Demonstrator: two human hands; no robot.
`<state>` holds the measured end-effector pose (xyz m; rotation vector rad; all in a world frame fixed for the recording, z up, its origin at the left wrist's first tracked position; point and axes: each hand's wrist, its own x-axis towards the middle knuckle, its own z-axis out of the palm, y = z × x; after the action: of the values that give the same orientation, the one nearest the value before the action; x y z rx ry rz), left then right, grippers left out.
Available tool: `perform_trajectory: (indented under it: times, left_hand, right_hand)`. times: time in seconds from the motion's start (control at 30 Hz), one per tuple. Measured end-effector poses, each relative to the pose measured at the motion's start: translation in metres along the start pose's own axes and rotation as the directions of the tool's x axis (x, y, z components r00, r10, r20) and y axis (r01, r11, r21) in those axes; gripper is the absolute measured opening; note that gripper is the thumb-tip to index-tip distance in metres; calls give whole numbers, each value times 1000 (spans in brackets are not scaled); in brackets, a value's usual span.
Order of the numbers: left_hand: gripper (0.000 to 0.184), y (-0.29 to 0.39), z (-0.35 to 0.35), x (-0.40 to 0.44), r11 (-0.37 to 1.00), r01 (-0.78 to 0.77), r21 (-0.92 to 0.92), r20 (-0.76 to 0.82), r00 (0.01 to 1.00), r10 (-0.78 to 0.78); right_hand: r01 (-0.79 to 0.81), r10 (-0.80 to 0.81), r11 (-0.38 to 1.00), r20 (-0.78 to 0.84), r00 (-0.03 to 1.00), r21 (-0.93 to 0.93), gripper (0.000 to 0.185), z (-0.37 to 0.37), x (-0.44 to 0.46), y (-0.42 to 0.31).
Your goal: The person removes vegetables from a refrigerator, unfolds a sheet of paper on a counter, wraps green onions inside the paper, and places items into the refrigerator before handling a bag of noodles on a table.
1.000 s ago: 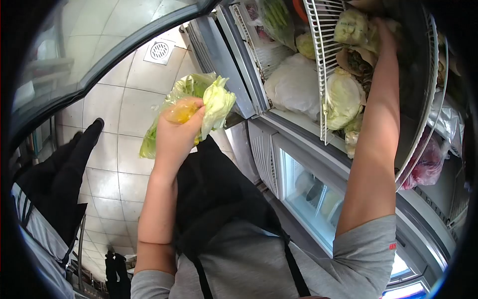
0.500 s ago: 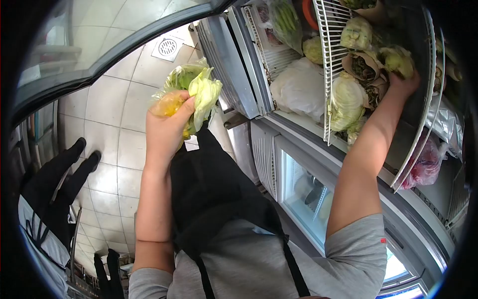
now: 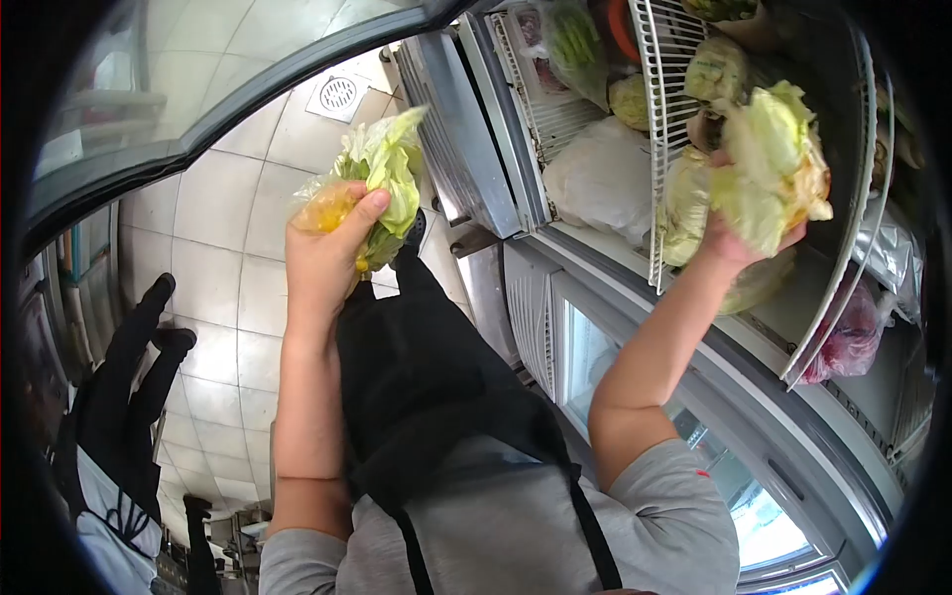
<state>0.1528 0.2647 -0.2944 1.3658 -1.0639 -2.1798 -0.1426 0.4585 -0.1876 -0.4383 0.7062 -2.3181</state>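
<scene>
At the open fridge, in the head view, both hands are full: the fingers of my left hand point(image 3: 327, 238) are pinching a clear bag point(image 3: 315, 206) and some leafy greens point(image 3: 392, 164), right out over the pale tiled floor point(image 3: 208, 297). Over on my other side, the fingers of my right hand point(image 3: 734, 243) curl round a pale lettuce point(image 3: 769, 149), browned at one edge, in front of the fridge's interior; whether it touches anything there, I can't tell. Just beside it, a cabbage point(image 3: 682, 213) sits by the white wire rack point(image 3: 651, 99), and past those wires lies a plump white bag point(image 3: 598, 188). Down on the tiles, a round drain point(image 3: 337, 93); the glass door point(image 3: 258, 74) stands wide; and on my left, a person in black trousers point(image 3: 124, 347).
</scene>
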Motion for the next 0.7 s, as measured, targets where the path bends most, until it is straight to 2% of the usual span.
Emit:
perform_trajectory:
  times: [0.03, 0.07, 0.1, 0.17, 0.23, 0.27, 0.33, 0.37, 0.43, 0.5, 0.57, 0.6, 0.63, 0.67, 0.7]
  left_hand:
    - [22, -1, 0, 1, 1000, 6, 5, -6, 1000, -6]
    - [22, -2, 1, 3, 1000, 9, 11, -15, 1000, -9]
    - [22, -4, 1, 6, 1000, 15, 16, -25, 1000, -14]
    - [22, -12, -1, 15, 1000, 22, 5, -46, 999, -22]
    - [22, -24, -4, 29, 999, 22, 22, -74, 997, -21]
    - [22, -29, -5, 36, 998, 21, 51, -91, 996, -16]
    - [22, -44, -9, 48, 996, 30, 87, -122, 992, -19]
    - [22, -51, -10, 54, 995, 38, 97, -133, 991, -25]
    - [24, -69, -15, 68, 995, 57, 80, -158, 986, -44]
    - [26, -83, -20, 79, 995, 44, 95, -204, 979, -23]
    - [30, -88, -22, 87, 990, 66, 125, -261, 965, -32]
    - [31, -92, -22, 92, 991, 61, 123, -265, 964, -26]
    - [32, -96, -23, 95, 991, 58, 121, -269, 963, -24]
    - [32, -100, -24, 98, 992, 54, 118, -272, 962, -20]
    - [32, -104, -27, 101, 990, 66, 127, -275, 961, -29]
  right_hand:
    - [-38, 35, 999, 75, 997, 38, 78, 0, -12, 22]
    - [10, 2, 991, -92, 996, 134, 78, -18, -27, 37]
    - [-112, 145, 979, -195, 970, 172, 73, -34, -41, 54]
    - [-146, 138, 989, -343, 929, 2, 70, -39, -61, 117]
    - [-240, 206, 971, -433, 877, -24, 66, -26, -65, 180]
    - [-212, 230, 973, -493, 839, 93, 63, -34, -68, 200]
    - [-322, 266, 946, -625, 733, 26, 62, -56, -61, 228]
    - [-378, 272, 924, -600, 753, -55, 60, -73, -60, 236]
    - [-333, 424, 904, -463, 778, 269, 63, -118, -53, 237]
    - [-384, 337, 923, -479, 811, -1, 62, -140, -31, 227]
    - [-322, 203, 922, -442, 874, -216, 62, -152, -9, 202]
    - [-288, 17, 799, -458, 889, -528, 62, -147, 1, 192]
    - [-226, 92, 929, -410, 907, -292, 61, -163, 12, 165]
    - [-166, 147, 986, -342, 928, -27, 61, -178, 24, 133]
    - [-113, 39, 980, -398, 916, -166, 61, -183, 35, 110]
